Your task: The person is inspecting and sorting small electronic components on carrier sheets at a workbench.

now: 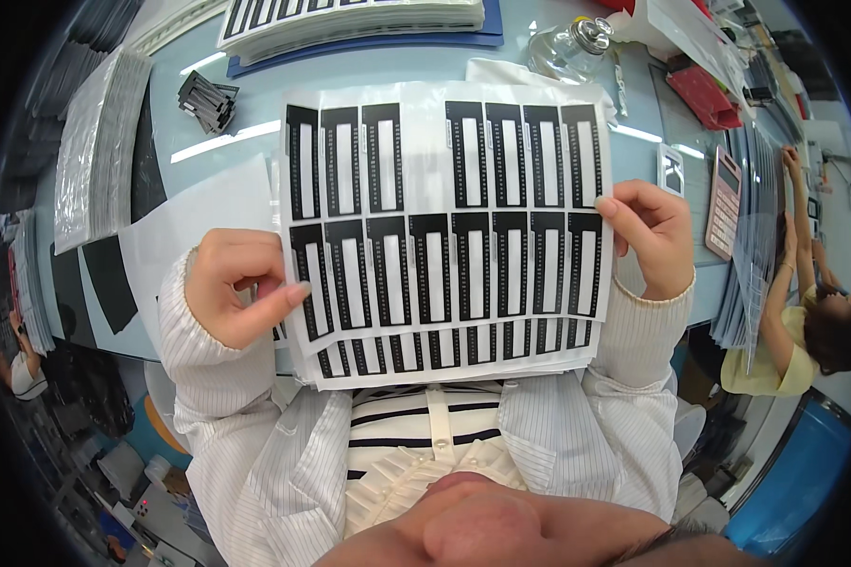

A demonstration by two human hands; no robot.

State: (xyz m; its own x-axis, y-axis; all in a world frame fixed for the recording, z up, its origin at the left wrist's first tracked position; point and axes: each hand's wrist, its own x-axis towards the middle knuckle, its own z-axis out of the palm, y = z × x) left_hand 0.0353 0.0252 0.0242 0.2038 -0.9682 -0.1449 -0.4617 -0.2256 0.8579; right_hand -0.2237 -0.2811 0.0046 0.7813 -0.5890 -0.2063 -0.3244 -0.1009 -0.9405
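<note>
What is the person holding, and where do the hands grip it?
A stack of sheets of black frame-shaped stickers; left hand pinches its left edge, right hand its right edge.

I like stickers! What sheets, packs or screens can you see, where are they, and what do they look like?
Sticker sheet: held by left hand and right hand; white, rows of black frame shapes.
Sheet stack: top of table; same black-and-white pattern.
Plastic-wrapped packs: far left; grey, shiny.
Calculator: right; pink, small screen.

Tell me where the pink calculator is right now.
In the head view the pink calculator lies on the table at the right, just beyond the right hand that holds the sheet of black frames.
</note>
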